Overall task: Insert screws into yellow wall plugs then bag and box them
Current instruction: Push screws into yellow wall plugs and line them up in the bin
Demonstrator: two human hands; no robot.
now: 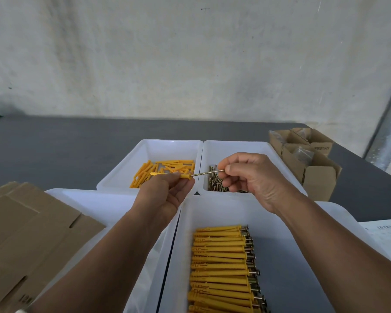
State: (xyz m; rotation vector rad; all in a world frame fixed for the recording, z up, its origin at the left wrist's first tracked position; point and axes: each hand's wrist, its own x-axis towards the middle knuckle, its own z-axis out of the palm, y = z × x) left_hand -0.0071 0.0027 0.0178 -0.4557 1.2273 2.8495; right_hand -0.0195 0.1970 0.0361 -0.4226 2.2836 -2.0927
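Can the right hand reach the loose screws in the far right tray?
Probably yes: the right hand hangs directly over the open tray of loose screws, nothing between, though its fingers now pinch one screw.

counter (54, 150): dark grey | centre: four white plastic bins (167, 150), close together | left: flat cardboard blanks (32, 233) | far right: open cardboard boxes (314, 177) | right edge: paper sheet (384, 238)

Soft, even daylight — faint shadows, white bins slightly overexposed, wide-angle bending at the edges, focus sharp.
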